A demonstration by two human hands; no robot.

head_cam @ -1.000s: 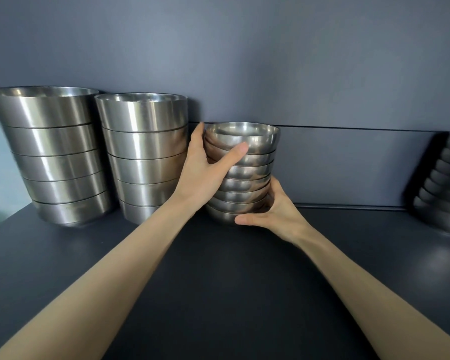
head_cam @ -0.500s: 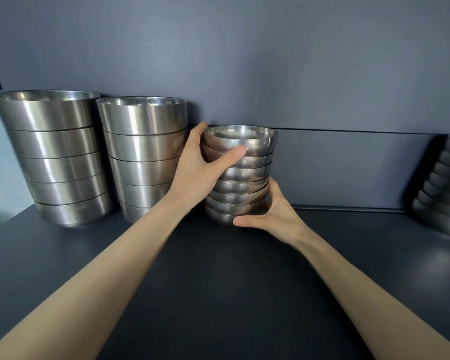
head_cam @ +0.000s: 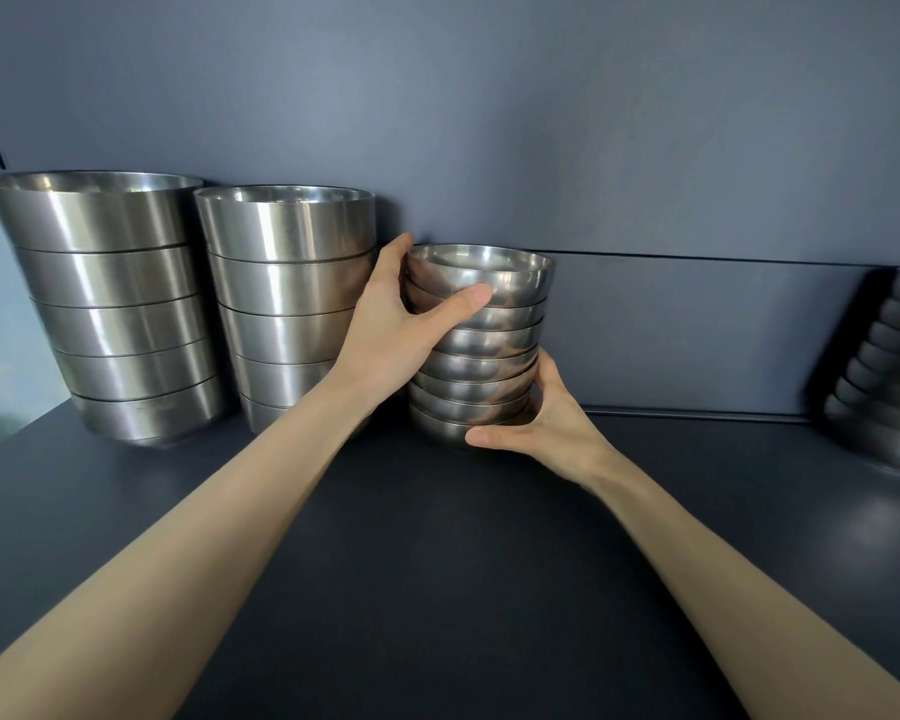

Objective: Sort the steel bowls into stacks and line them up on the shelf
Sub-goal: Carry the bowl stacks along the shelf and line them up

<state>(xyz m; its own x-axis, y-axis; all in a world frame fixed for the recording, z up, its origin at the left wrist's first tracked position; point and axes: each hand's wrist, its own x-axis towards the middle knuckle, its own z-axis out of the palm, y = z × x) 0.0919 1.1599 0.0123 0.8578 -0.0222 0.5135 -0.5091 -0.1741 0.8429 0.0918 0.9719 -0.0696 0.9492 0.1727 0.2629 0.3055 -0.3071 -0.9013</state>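
Observation:
A stack of several small round steel bowls (head_cam: 489, 350) stands on the dark shelf (head_cam: 437, 537) near the back wall. My left hand (head_cam: 391, 330) wraps its upper left side, thumb across the front of the top bowls. My right hand (head_cam: 546, 423) grips the base at the lower right, thumb under the bottom bowl. To the left stand two taller stacks of large straight-sided bowls: one at the far left (head_cam: 120, 314), one beside the small stack (head_cam: 287, 304). My left hand fills the gap between that stack and the small one.
Another stack of small bowls (head_cam: 894, 376) leans at the right edge, partly cut off. The grey back panel (head_cam: 697, 335) runs behind everything. The shelf's left edge (head_cam: 1, 444) lies near the far-left stack. Bare shelf lies between the held stack and the right one.
The small stack has shifted slightly left, closer to the large stacks, with both hands keeping their grip. The view has tilted a little.

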